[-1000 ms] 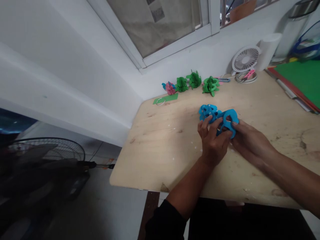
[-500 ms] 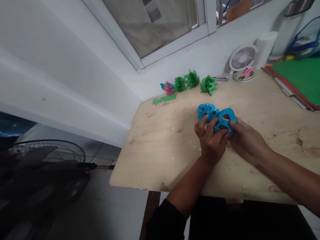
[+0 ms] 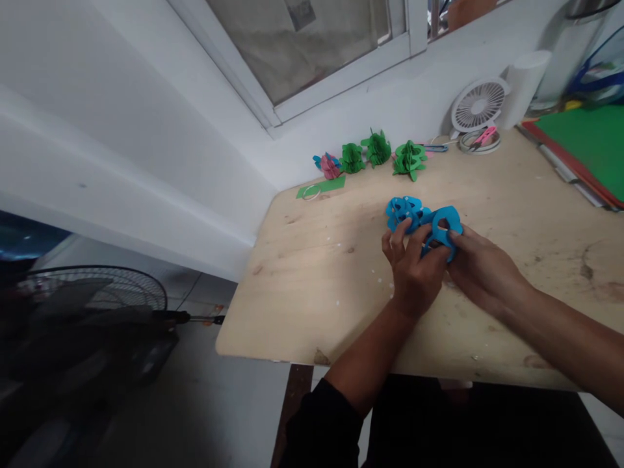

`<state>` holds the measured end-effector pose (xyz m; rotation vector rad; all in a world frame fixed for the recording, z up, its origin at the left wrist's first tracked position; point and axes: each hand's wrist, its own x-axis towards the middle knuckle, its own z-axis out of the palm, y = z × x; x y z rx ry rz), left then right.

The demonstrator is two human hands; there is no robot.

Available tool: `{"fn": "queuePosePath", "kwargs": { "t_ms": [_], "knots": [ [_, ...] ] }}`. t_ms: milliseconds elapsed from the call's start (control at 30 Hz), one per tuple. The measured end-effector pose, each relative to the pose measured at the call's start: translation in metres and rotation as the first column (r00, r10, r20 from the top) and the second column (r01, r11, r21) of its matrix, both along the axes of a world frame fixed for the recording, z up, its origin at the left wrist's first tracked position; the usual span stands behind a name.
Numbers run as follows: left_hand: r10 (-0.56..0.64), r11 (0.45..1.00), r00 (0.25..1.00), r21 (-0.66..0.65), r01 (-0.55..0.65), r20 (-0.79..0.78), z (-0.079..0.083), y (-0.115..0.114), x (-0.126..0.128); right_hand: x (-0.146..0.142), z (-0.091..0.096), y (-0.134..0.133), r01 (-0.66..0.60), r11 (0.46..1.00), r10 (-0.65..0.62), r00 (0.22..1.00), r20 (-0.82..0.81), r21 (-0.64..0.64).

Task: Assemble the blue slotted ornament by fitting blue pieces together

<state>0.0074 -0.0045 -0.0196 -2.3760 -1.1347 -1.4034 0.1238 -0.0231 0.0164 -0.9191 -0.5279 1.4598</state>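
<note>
A blue foam cut-out piece [image 3: 444, 224] with a round hole is pinched between both my hands above a wooden table [image 3: 322, 286]. My left hand [image 3: 413, 270] curls its fingers round the piece's left side. My right hand [image 3: 480, 270] grips its right edge with thumb and fingers. Just behind it, a pile of more blue foam cut-outs [image 3: 403, 211] rests on the table, touching my left fingertips.
Three green foam ornaments [image 3: 377, 155] and a pink and blue one [image 3: 329, 166] line the far edge by the wall. A green strip [image 3: 322, 189], a small white fan [image 3: 476, 107], a tape roll [image 3: 478, 142] and a green mat [image 3: 592, 140] lie further off. A floor fan [image 3: 92, 305] stands at the left below.
Both hands have stayed on the blue piece, shifting it only slightly. The view has drifted a little.
</note>
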Motion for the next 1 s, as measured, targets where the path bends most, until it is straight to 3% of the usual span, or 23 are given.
{"fn": "queuePosePath", "kwargs": {
  "t_ms": [400,1000],
  "knots": [
    [-0.046,0.998,0.997,0.032,0.048,-0.064,-0.005,0.004,0.001,0.004,-0.005,0.002,-0.032,0.999,0.031,0.999,-0.025,-0.039],
    [-0.091,0.989,0.995,-0.112,0.096,0.045,0.004,-0.004,-0.004,0.014,-0.009,0.008,0.003,0.999,-0.006,0.998,-0.058,-0.052]
  ]
}}
